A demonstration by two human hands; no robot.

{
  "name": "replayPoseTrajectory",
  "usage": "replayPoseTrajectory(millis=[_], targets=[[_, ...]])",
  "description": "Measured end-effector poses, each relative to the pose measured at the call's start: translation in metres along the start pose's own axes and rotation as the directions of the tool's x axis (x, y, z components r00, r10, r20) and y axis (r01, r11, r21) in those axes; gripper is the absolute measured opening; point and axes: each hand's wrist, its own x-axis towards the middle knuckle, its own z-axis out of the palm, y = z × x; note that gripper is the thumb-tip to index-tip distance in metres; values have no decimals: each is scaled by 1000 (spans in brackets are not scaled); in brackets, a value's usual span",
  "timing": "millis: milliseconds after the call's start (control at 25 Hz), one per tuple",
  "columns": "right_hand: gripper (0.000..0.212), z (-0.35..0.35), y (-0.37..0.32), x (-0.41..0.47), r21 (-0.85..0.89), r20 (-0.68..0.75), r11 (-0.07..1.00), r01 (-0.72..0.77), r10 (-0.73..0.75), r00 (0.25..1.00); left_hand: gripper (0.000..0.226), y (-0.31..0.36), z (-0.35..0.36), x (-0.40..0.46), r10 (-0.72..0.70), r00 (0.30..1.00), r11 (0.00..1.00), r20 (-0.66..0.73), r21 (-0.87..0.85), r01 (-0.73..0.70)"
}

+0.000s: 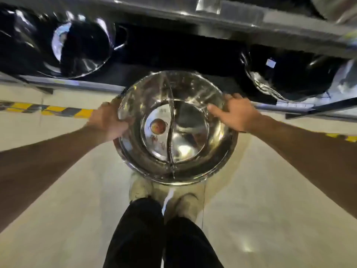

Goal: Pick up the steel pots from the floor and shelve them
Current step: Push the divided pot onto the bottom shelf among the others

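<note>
So you've got the steel pot (174, 130) up off the floor (260, 190), held out in front of you over your shoes (141, 188), with its far rim right at the front edge of the low shelf (77, 85). It's a wide, shiny divided pot: a curved partition runs down the middle and there's a round label stuck in the left half.

Your left hand (108, 122) is clamped onto the left rim, thumb over the edge and fingers wrapped underneath, so that grip is properly closed on the pot. Your right hand (236, 113) is on the upper right rim, thumb lying across the inside wall, the rest of the hand curled around the outside, so that grip has hold of the pot too.

On the shelf there's already a dark wok-looking pan (81, 45) on the left and another plastic-wrapped pan (286, 74) on the right, with a gap between them straight ahead of the pot. A yellow-and-black striped tape (58, 110) runs along the floor just in front of the shelf. Everything's a bit motion-blurred.
</note>
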Motion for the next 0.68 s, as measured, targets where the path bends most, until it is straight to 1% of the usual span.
replayPoseTrajectory(millis=[80,200,240,320,400,440,520,560,600,640,680], targets=[[91,1,-1,43,-5,-95,1000,7,-8,995,61,-3,12,33,-14,997,999,-72,37,17],[88,-2,2,94,-12,-209,999,35,-37,977,85,-6,25,70,8,985,999,-172,45,-1],[86,-7,3,105,-29,-212,998,56,-61,975,91,-4,25,79,-5,981,999,-196,51,15],[82,-21,3,117,-90,-185,994,69,-85,979,95,5,19,93,-39,975,994,-217,89,60],[78,-31,1,118,-114,-175,991,70,-89,980,95,16,8,104,-43,982,984,-182,164,73],[75,-31,0,111,-97,-183,993,61,-78,980,95,21,2,109,-61,987,979,-146,186,88],[70,-24,4,77,12,-210,1000,0,2,978,92,30,-12,111,-133,986,981,-100,127,145],[67,-16,7,53,111,-216,993,-41,64,974,86,32,-19,109,-144,985,986,-95,68,150],[62,-5,12,24,220,-202,972,-77,123,972,79,34,-23,105,-126,987,992,-99,10,127],[61,7,15,-4,321,-155,942,-100,157,975,73,35,-26,99,-98,990,995,-105,-39,94],[65,19,15,-29,405,-81,909,-104,149,986,69,34,-26,88,-89,990,993,-106,-91,80]])
